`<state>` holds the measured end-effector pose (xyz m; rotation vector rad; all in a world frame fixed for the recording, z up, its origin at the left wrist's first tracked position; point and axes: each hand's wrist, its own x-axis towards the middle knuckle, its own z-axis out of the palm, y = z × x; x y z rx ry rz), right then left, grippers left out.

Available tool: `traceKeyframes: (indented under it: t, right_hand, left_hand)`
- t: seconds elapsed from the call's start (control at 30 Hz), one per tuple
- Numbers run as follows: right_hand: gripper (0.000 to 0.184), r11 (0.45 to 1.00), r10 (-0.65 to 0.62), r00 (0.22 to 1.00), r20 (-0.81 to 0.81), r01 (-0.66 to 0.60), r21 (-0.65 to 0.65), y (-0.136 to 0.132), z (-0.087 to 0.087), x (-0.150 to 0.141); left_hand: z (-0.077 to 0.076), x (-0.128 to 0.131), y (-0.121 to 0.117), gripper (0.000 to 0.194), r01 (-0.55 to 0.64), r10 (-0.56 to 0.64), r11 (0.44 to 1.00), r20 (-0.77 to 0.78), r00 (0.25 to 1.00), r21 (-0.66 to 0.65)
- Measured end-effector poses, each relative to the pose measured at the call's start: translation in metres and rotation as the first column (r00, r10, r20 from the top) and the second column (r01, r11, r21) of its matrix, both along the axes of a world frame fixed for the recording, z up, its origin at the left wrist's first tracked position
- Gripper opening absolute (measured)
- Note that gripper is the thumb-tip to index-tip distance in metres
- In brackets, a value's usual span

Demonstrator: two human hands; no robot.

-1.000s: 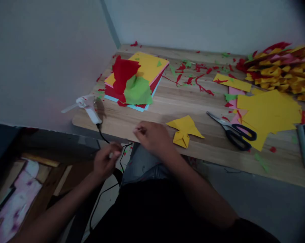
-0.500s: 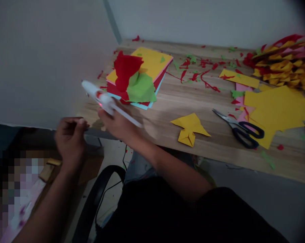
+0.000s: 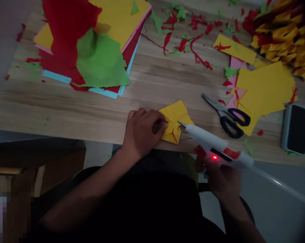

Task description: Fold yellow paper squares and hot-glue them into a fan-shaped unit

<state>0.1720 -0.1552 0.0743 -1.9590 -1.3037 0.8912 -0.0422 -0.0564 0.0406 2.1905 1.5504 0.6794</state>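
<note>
My right hand [image 3: 219,175] is wrapped round a white glue gun [image 3: 208,140] with a red light lit on its side and a clear glue stick out of its back end. The gun's nozzle tip is at the folded yellow paper [image 3: 175,113] near the table's front edge; whether it touches the paper I cannot tell. My left hand [image 3: 143,131] pinches the left side of this folded paper, its fingertips partly hiding it. Dark-handled scissors [image 3: 227,116] lie partly open to the right of the paper.
A stack of coloured paper [image 3: 133,25] with torn red and green pieces on top lies at the left. Scraps are strewn across the wooden table [image 3: 86,111]. Yellow sheets [image 3: 266,87], a phone [image 3: 295,130] and a pile of folded yellow pieces [image 3: 289,37] are at the right.
My right hand has brought the glue gun from the left over to the yellow paper. My left hand has moved right and taken hold of that paper. The view has shifted closer.
</note>
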Motion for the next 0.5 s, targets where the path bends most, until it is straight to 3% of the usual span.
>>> traceKeyframes:
  t: [0.23, 0.5]
  right_hand:
    - [0.018, 0.946, 0.317, 0.933, 0.169, -0.325, 0.019, 0.022, 0.005, 0.002]
    - [0.018, 0.915, 0.402, 0.906, 0.129, -0.395, -0.08, 0.048, 0.026, -0.008]
  left_hand:
    - [-0.001, 0.002, 0.001, 0.005, -0.063, 0.066, 0.996, 0.039, 0.997, -0.061]
    - [0.002, -0.007, -0.005, 0.023, -0.011, 0.015, 0.997, 0.057, 0.998, -0.075]
